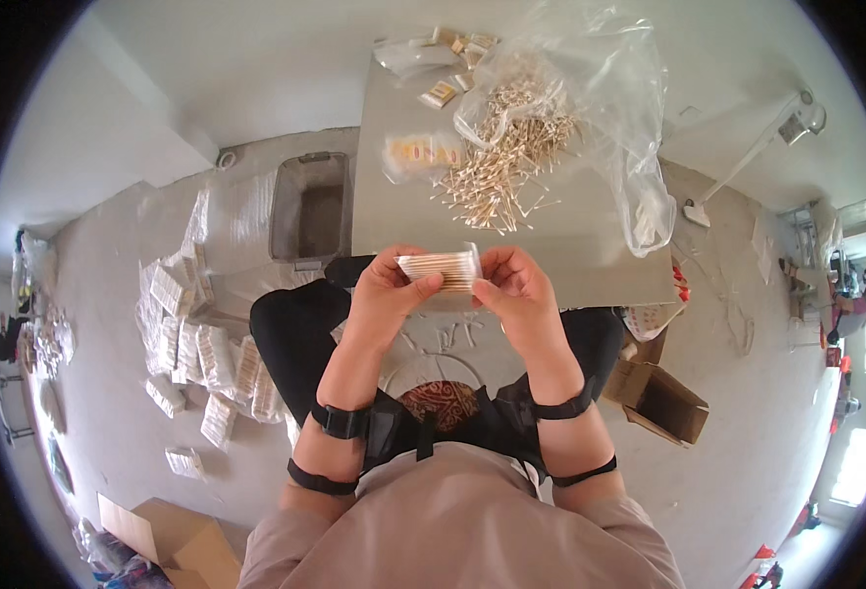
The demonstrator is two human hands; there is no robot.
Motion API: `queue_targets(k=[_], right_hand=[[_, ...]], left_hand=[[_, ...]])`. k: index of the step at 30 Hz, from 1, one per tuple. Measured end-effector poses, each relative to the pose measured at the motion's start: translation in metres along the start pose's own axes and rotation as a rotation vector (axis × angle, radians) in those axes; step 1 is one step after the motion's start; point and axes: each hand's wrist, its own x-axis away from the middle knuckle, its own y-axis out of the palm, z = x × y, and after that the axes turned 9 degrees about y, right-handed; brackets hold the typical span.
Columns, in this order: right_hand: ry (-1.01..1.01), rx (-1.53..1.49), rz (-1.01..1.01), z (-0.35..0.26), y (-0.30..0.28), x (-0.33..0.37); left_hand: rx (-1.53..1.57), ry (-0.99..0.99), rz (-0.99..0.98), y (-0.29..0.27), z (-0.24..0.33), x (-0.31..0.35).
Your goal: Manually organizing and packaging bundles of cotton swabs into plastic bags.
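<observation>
Over the near edge of the table I hold a clear plastic packet of cotton swabs (440, 264), its sticks lying side by side from left to right. The thumb and fingers of my left hand (390, 289) are closed round the left part of the packet. At its right end, the fingers of my right hand (517, 293) pinch the plastic. Beyond my hands, a loose heap of cotton swabs (511, 147) spills from a large clear plastic bag (621, 98) onto the table (590, 270). Left of the heap lies a stack of printed clear bags (421, 157).
Several small packs (440, 94) lie at the table's far left. A grey bin (278, 211) stands left of the table. Many filled swab packets (215, 358) are piled on the floor at left. An opened cardboard box (656, 401) sits at right, another (183, 545) at lower left.
</observation>
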Motion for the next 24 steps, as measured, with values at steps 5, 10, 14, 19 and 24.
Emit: queue_targets(k=[5, 10, 14, 19, 24], right_hand=[[0.134, -0.122, -0.115, -0.007, -0.002, -0.003], [0.21, -0.083, -0.087, -0.01, -0.004, -0.011], [0.257, 0.185, -0.11, -0.011, -0.007, -0.016], [-0.047, 0.64, 0.021, 0.001, 0.001, -0.018], [-0.473, 1.142, -0.044, 0.023, -0.004, -0.018]], left_hand=[[0.377, -0.072, 0.109, -0.002, -0.011, 0.003], [0.453, -0.031, 0.072, -0.007, -0.034, 0.004], [0.544, -0.054, 0.067, -0.012, -0.053, 0.007], [0.179, -0.062, 0.128, -0.025, -0.06, 0.011], [-0.699, 0.496, 0.008, -0.021, -0.039, 0.015]])
